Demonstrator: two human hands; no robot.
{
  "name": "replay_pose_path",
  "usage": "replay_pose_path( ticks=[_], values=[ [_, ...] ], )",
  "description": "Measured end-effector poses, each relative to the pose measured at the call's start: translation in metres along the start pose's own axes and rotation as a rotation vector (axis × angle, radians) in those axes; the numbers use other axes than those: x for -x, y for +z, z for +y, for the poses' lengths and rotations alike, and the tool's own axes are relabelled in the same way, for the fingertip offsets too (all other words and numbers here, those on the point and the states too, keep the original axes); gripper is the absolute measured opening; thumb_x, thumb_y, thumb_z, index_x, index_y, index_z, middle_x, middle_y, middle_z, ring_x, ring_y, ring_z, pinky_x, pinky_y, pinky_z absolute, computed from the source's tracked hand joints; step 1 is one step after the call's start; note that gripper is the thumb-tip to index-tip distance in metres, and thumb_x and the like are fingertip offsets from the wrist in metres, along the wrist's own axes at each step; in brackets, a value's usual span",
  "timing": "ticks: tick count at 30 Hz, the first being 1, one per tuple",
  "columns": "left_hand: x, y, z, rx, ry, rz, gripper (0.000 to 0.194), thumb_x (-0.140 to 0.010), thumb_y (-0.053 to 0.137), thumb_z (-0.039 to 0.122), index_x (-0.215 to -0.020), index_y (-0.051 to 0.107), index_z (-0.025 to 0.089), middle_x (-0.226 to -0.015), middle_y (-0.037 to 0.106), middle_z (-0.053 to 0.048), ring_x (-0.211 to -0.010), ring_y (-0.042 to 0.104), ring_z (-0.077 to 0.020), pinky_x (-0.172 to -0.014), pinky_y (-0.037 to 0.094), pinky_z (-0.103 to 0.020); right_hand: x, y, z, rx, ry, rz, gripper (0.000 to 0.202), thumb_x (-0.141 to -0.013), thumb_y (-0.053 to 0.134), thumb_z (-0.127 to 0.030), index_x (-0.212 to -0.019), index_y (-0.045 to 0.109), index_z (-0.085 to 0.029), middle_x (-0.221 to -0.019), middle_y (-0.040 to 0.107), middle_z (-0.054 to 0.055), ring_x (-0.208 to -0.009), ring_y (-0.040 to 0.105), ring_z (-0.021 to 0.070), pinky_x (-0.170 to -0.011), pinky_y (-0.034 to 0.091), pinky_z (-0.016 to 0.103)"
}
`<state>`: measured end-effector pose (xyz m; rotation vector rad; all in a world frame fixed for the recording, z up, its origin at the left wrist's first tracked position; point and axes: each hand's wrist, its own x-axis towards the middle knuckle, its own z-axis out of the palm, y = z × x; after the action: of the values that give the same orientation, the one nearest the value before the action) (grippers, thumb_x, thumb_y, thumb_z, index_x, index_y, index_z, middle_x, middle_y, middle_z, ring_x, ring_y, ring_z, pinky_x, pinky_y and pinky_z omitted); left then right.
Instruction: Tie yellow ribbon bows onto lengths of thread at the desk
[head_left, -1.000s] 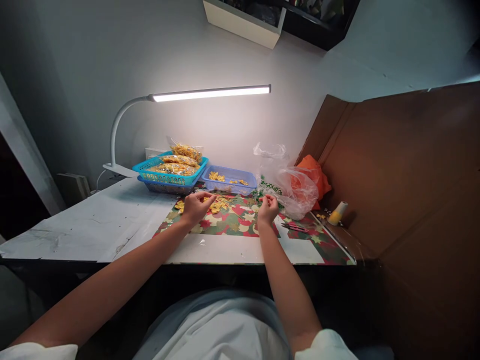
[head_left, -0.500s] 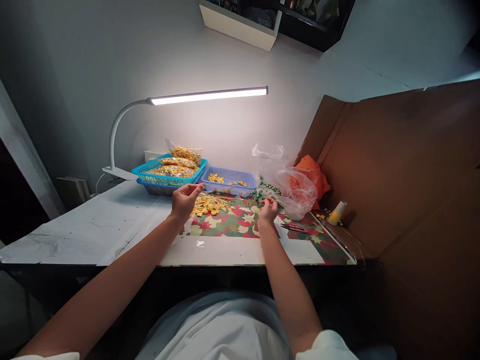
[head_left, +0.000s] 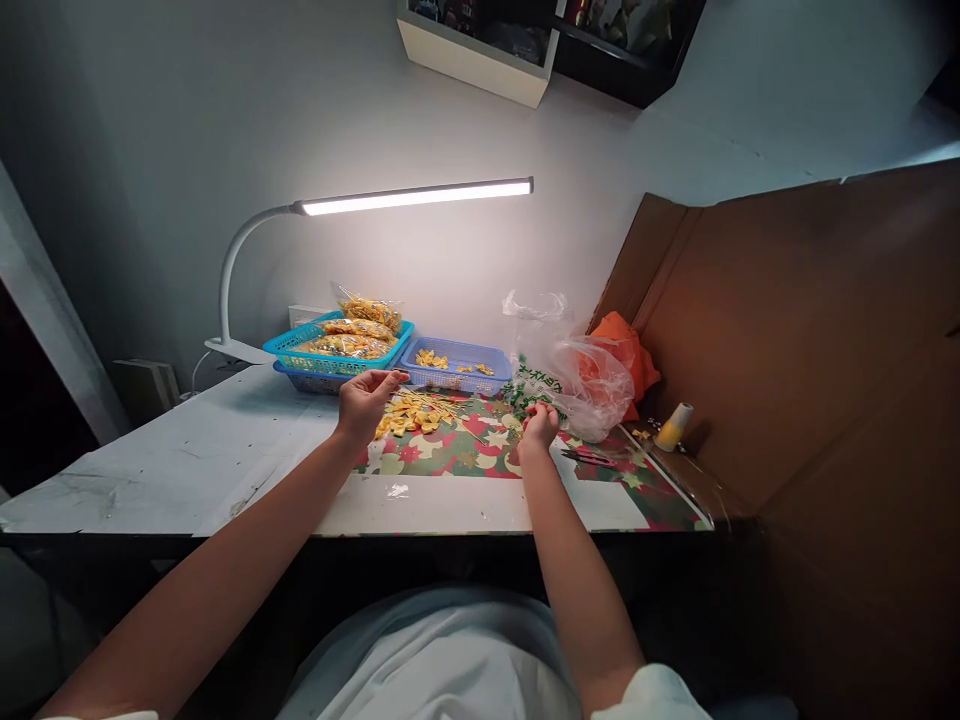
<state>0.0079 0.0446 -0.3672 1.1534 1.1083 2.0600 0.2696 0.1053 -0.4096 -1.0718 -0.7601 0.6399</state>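
Note:
My left hand [head_left: 364, 402] is raised over the table, its fingers pinched together on something too small to make out. Below and beyond it lies a pile of yellow pieces [head_left: 412, 415], some with thin sticks, on a red and green patterned sheet [head_left: 450, 455]. To the right, my right hand [head_left: 539, 428] is closed too, near the clear plastic bag; whatever its fingers hold is hidden. Behind the pile, a purple basket [head_left: 491, 382] contains a few yellow pieces [head_left: 431, 359].
A turquoise basket [head_left: 300, 361] with bagged yellow items stands at the back left, beside a lamp [head_left: 225, 290]. Plastic bags [head_left: 604, 385], dark scissors or snips [head_left: 589, 457], a yellow and white cone [head_left: 673, 428] and a cardboard wall [head_left: 810, 330] are on the right.
My left hand has shifted slightly left and down. My right hand has turned a little and moved slightly down. The camera view has shifted slightly.

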Motion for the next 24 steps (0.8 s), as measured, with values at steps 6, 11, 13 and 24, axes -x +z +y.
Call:
replay_pose_path(
  ticks=[6, 11, 13, 24],
  values=[
    [0.0, 0.0, 0.0, -0.006, -0.005, -0.003, 0.027, -0.062, 0.077, 0.041, -0.071, 0.071, 0.016, -0.077, 0.075, -0.008, -0.064, 0.062, -0.016, -0.058, 0.05, -0.028, 0.0, 0.0, -0.006, -0.022, 0.123, 0.112, 0.005, -0.079, 0.043, -0.024, -0.082, 0.045, -0.022, -0.065, 0.051, -0.004, -0.044, 0.037, 0.0097, -0.042, 0.031, 0.022],
    [0.0, -0.001, 0.0, -0.031, 0.016, -0.012, 0.028, -0.063, 0.076, 0.042, -0.071, 0.071, 0.016, -0.081, 0.076, -0.009, -0.064, 0.062, -0.0158, -0.057, 0.05, -0.028, 0.0, -0.003, -0.013, 0.039, 0.117, 0.106, 0.002, -0.08, 0.04, -0.023, -0.08, 0.042, -0.022, -0.065, 0.049, -0.004, -0.045, 0.038, 0.0105, -0.044, 0.032, 0.023],
    [0.001, -0.001, 0.001, -0.049, 0.03, -0.024, 0.027, -0.064, 0.075, 0.042, -0.071, 0.071, 0.016, -0.081, 0.076, -0.01, -0.068, 0.065, -0.0175, -0.061, 0.053, -0.029, 0.003, -0.003, -0.016, 0.086, 0.079, 0.072, 0.004, -0.08, 0.04, -0.023, -0.079, 0.044, -0.022, -0.067, 0.053, -0.002, -0.049, 0.041, 0.0116, -0.047, 0.035, 0.024],
    [0.01, -0.001, 0.004, -0.276, 0.184, -0.158, 0.03, -0.074, 0.068, 0.046, -0.074, 0.072, 0.017, -0.081, 0.077, -0.01, -0.074, 0.07, -0.0213, -0.068, 0.054, -0.031, 0.044, 0.008, -0.025, 0.393, -0.265, -0.469, 0.008, -0.071, 0.064, -0.014, -0.071, 0.067, -0.021, -0.079, 0.068, 0.003, -0.092, 0.058, 0.0227, -0.083, 0.044, 0.031]
  ],
)
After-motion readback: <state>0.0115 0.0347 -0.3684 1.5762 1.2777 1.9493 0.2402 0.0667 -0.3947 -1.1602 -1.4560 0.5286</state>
